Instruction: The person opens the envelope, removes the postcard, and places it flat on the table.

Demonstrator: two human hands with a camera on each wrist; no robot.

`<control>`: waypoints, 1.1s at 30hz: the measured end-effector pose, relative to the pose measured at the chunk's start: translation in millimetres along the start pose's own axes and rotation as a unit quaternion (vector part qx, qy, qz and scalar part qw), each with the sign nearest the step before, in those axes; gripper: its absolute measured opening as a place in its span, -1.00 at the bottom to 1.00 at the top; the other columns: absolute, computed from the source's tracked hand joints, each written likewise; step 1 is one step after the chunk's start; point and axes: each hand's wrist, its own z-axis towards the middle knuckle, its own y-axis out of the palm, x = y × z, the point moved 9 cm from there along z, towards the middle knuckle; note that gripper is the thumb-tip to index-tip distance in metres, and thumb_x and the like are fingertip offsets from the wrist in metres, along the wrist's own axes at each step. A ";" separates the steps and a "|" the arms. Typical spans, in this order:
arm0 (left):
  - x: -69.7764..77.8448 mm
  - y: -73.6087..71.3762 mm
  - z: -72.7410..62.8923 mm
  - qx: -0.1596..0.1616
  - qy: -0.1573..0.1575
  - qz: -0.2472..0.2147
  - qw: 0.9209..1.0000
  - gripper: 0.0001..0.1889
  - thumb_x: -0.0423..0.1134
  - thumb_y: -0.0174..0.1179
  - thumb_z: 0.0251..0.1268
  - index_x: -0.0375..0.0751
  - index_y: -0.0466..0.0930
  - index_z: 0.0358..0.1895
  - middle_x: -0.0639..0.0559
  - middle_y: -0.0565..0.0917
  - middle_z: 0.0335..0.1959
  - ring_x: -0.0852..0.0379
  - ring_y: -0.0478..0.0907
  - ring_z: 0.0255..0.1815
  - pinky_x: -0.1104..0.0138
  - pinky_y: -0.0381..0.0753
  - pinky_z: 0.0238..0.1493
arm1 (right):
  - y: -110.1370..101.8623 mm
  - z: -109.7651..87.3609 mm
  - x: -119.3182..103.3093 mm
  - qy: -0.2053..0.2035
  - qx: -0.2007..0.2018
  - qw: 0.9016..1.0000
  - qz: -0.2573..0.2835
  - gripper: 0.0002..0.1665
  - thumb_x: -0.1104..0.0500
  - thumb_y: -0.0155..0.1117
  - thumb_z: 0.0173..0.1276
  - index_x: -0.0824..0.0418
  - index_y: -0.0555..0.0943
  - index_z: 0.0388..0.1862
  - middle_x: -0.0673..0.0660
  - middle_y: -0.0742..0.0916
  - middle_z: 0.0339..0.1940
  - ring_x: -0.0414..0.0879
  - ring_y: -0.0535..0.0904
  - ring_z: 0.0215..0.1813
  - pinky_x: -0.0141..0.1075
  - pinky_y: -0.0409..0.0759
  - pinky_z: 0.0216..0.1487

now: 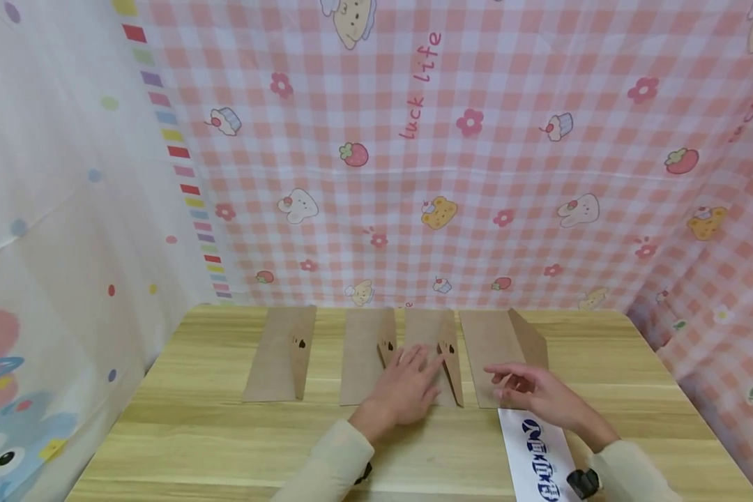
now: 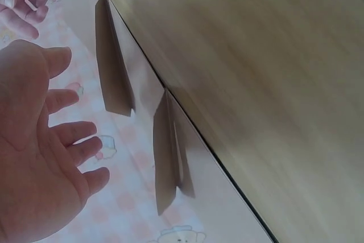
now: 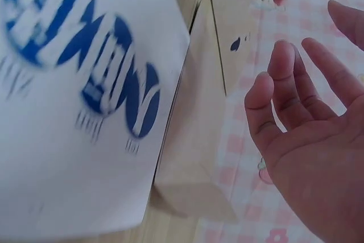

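Four brown kraft paper envelopes lie in a row on the table, flaps along their right sides. My left hand (image 1: 408, 385), fingers spread, is over the third envelope (image 1: 422, 328) and overlaps the edge of the second envelope (image 1: 359, 362). Farthest left lies the first envelope (image 1: 275, 355). Above the lower part of the fourth envelope (image 1: 486, 338), whose flap (image 1: 530, 341) is folded out, my right hand (image 1: 536, 396) hovers with loosely bent fingers and nothing in them. A white paper sheet (image 1: 533, 453) with dark blue printing lies just below that envelope, partly covered by my right wrist.
The wood-grain table (image 1: 188, 418) ends at the back against a pink checked cloth (image 1: 376, 174) with cartoon prints. A white patterned cloth (image 1: 56, 209) hangs at the left, and more pink cloth (image 1: 721, 279) at the right.
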 end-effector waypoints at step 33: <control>-12.9 20.6 -7.2 -0.020 -0.009 0.023 0.999 -0.42 0.09 -0.11 0.56 -0.01 0.22 0.53 -0.18 0.17 0.56 -0.08 0.09 0.58 0.00 0.04 0.55 | 41.1 54.0 14.5 0.051 0.028 0.998 -0.016 -0.25 0.18 0.34 0.36 0.32 0.30 0.47 0.16 0.58 -0.31 -0.09 0.51 -0.33 -0.31 0.56 -0.41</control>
